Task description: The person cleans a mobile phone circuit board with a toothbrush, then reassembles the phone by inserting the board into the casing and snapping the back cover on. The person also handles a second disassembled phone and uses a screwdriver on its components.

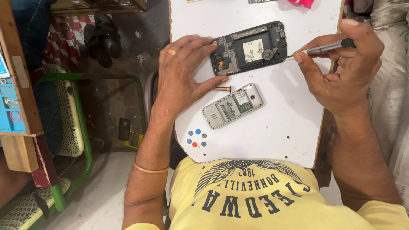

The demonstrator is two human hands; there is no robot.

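A black smartphone point(249, 47) with its back cover off lies on a white board point(277, 123), its inner parts exposed. My left hand point(185, 68) rests on the board and steadies the phone's left end with its fingertips. My right hand point(341, 64) grips a slim grey screwdriver point(328, 46), whose tip touches the phone's right edge. A small silver phone point(233, 105), also without its back, lies just below the black one. A short orange-brown tool point(222, 89) lies by my left thumb.
Coloured round stickers point(196, 137) sit at the board's lower left. A green-framed chair point(72, 127) stands to the left, with sandals point(102, 38) on the floor beyond. White sacks point(392, 85) lie along the right. A pink object point(303, 3) sits at the board's top edge.
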